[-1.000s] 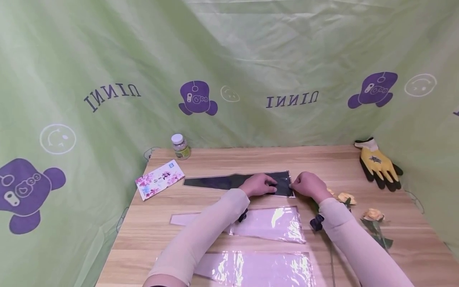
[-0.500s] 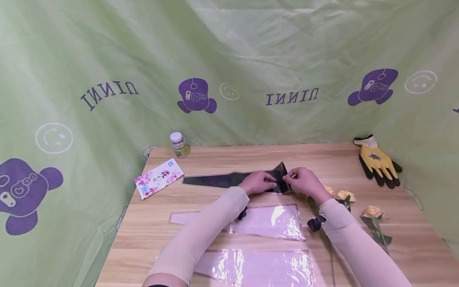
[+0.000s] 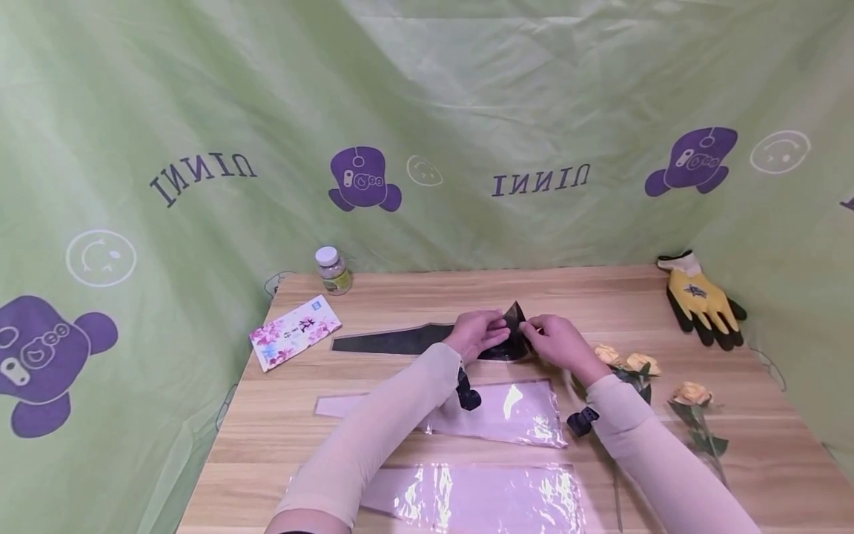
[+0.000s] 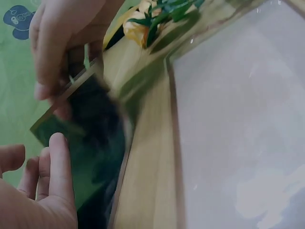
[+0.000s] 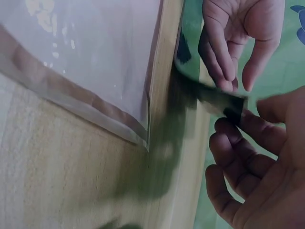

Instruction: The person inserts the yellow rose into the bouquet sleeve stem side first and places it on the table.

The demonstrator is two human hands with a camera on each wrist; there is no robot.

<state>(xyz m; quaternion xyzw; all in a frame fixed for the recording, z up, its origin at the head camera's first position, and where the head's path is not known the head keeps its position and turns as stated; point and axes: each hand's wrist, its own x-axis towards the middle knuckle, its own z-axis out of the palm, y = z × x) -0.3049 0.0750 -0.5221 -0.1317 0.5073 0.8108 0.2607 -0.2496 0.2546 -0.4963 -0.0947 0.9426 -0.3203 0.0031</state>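
Note:
A tapered black plastic sleeve [image 3: 383, 342] lies along the far half of the table, its wide right end lifted and bent upward. My right hand [image 3: 559, 343] pinches the edge of that raised end. Beside it my left hand [image 3: 475, 335] is held over the sleeve. In the left wrist view, the left fingers [image 4: 59, 171] are fairly straight and overlap the sleeve's dark face, with the thumb apart. The right wrist view shows the sleeve's corner [image 5: 233, 110] at the right thumb and fingertips.
Two tapered pinkish clear sleeves [image 3: 494, 419] lie nearer the front, partly under the left arm. Several pale orange roses [image 3: 692, 394] rest at right. A yellow-black work glove [image 3: 700, 297], a white-capped jar [image 3: 336, 274] and a floral packet [image 3: 296, 332] stand or lie around the far edges.
The sleeve's right end, flat a second ago, is now raised. My right hand has shifted left with its edge, and my left hand has lifted and turned.

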